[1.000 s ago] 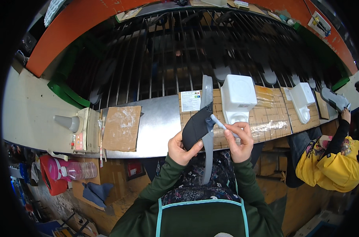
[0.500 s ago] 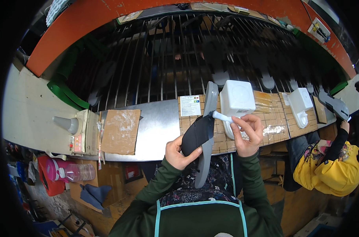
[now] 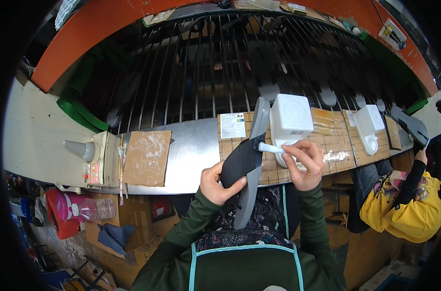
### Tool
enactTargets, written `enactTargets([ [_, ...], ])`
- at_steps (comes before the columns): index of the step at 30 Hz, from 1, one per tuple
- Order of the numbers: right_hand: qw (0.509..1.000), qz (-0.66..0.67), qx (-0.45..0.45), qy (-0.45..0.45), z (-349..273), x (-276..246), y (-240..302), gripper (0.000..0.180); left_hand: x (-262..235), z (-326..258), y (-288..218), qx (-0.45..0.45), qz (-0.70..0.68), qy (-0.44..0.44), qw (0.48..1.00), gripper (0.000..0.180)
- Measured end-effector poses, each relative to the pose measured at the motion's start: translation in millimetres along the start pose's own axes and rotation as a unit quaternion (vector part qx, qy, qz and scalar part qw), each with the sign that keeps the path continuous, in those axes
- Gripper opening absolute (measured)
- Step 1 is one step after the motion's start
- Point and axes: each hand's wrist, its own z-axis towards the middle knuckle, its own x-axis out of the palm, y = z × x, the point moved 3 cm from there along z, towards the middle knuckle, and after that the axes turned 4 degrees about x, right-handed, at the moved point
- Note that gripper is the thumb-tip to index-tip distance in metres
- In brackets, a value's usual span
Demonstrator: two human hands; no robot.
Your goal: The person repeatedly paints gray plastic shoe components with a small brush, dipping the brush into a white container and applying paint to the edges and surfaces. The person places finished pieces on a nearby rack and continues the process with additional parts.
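Observation:
My left hand (image 3: 218,185) is closed on a sandal with a grey sole (image 3: 247,206) and a wide black strap (image 3: 235,167). The sandal is turned on its side, sole edge toward my right. Between thumb and fingers, my right hand (image 3: 306,166) pinches a short, pale, stick-like applicator (image 3: 271,148). Its far end meets the strap's edge close to the sole; the very tip is hidden there. Just behind the applicator stands a white plastic container (image 3: 292,118) with a rounded lower part, which my right hand partly covers.
A conveyor of metal bars (image 3: 181,72) carries dark sandals beyond the bench. On the left are a cardboard piece (image 3: 147,157) and a grey cone (image 3: 80,150) on a box. A second white container (image 3: 368,123) stands to the right, near a co-worker in yellow (image 3: 404,208) holding another sandal.
The sandal and the applicator have shifted slightly, with the applicator now lying more level against the strap. Both hands keep their hold. Sandals on the conveyor have barely moved.

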Motion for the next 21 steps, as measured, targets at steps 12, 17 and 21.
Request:
enactTargets([
  [12, 0.998, 0.018, -0.030, 0.047, 1.5, -6.3, 2.2, 0.021, -4.6, 3.2, -0.5, 0.031, 0.021, -0.005, 0.999, 0.031],
  [17, 0.997, 0.017, -0.035, 0.068, -0.3, -6.9, 3.1, 0.021, -7.1, 4.7, 0.1, 0.011, 0.003, -0.005, 1.000, 0.031],
  [21, 0.994, 0.040, -0.029, 0.094, 0.3, -8.3, 1.8, 0.020, -8.8, 5.6, -1.7, 0.001, -0.028, -0.001, 1.000, 0.032],
])
